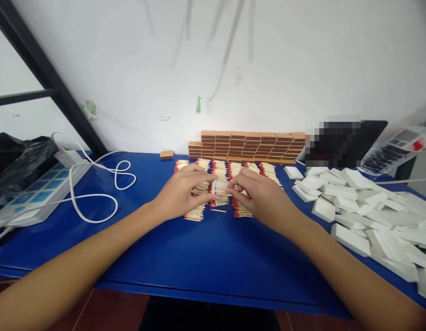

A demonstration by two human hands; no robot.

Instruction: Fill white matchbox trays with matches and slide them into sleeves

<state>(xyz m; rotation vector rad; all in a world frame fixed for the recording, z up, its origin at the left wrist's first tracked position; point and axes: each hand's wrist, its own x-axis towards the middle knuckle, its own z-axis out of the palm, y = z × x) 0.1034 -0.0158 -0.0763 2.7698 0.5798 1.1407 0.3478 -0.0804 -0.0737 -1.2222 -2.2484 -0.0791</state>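
Note:
Between my hands is a small white matchbox tray (220,184), held over rows of red-tipped matchsticks (219,168). My left hand (185,191) grips the tray's left end between thumb and fingers. At its right end, my right hand (256,191) is closed in a pinch, with a pale matchstick (221,189) running from its fingertips across the tray. The fingers partly hide how many sticks are in the pinch. Beneath both hands the matchsticks lie in several columns, and one loose matchstick (218,210) lies just in front of them.
Brown matchboxes (247,146) stand stacked along the wall, with a single matchbox (166,155) apart. White trays (351,193) are heaped on the right, near a dark tablet (347,142) and a plastic container (395,149). A power strip (43,193) and white cable (92,193) occupy the blue table's left (199,257).

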